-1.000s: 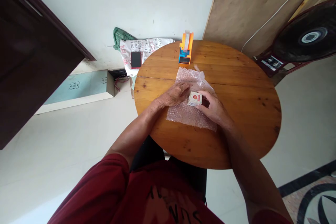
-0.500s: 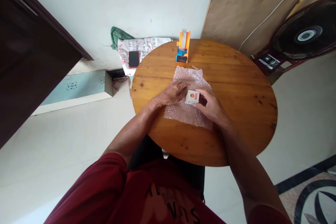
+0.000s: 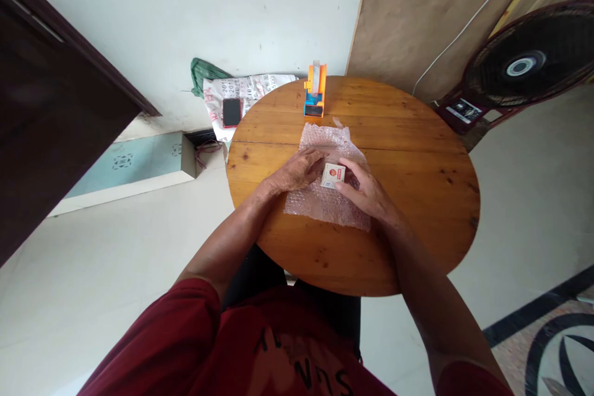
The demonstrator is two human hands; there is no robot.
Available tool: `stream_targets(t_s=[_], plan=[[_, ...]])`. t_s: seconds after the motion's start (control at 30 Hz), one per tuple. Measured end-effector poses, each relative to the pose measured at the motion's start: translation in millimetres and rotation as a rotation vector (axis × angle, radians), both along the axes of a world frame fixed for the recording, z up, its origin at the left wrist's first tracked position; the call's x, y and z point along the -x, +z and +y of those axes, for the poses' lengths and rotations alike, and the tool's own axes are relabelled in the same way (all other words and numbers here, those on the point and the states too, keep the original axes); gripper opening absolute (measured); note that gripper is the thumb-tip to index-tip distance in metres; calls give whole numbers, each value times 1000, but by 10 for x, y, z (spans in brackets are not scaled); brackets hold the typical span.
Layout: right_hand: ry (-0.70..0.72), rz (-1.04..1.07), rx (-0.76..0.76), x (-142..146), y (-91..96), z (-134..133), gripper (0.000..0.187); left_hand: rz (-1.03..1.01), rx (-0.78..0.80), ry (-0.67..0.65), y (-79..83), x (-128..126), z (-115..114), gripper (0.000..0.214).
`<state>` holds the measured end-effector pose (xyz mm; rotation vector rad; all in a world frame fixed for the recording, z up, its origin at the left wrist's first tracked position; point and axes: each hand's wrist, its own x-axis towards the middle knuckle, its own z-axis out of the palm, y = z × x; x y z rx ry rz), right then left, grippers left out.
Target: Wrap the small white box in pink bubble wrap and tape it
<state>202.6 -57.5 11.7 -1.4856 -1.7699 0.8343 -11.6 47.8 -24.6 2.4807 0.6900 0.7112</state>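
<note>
A small white cardboard box (image 3: 333, 176) with a red-and-orange print on top sits over the middle of a sheet of bubble wrap (image 3: 325, 209). My right hand (image 3: 365, 190) grips the box from its right side, thumb at the near corner and a finger at the far corner. On the left, my left hand (image 3: 301, 171) lies with fingers stretched out over the bubble wrap, its tips close to the box's left side. Whether those tips touch the box, I cannot tell. The sheet lies spread on a round wooden table (image 3: 417, 198).
An orange and blue tape dispenser (image 3: 315, 93) stands at the table's far edge. Beyond the left edge, a phone (image 3: 231, 112) rests on a printed white sack (image 3: 260, 83) beside a green bag (image 3: 208, 76). A large fan (image 3: 524, 65) is at the right.
The view has shifted slightly, so everything sits a little further left and lower. Both hands stay around the box, which appears slightly more squarely turned and flatter on the wrap.
</note>
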Motion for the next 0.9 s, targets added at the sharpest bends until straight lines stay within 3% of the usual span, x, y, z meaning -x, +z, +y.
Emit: stream_targets(t_s=[0.07,0.2,0.33,0.47,0.6,0.73,0.83,0.9], plan=[[-48,264,69,-69,-42,75,52,4,2,1,-2,-3,2,50],[-306,789,191,-273,-150,264,40,-1,14,-2,-12,-4,10,50],[-423,1002,196,-374,-172,314,33,-1,44,2,-21,10,24,51],[-438,1055,184,-338,-157,281,31,-14,154,-14,51,42,34,46],[-413,1038,181,-327,-197,288,33,105,276,-49,229,11,64,44],[-346,873,170,-376,-267,320,41,220,197,-10,349,-172,216,46],[-293,719,168,-445,-304,341,44,189,140,7,316,-311,423,46],[-284,687,168,-499,-320,357,45,136,82,26,252,-342,551,30]])
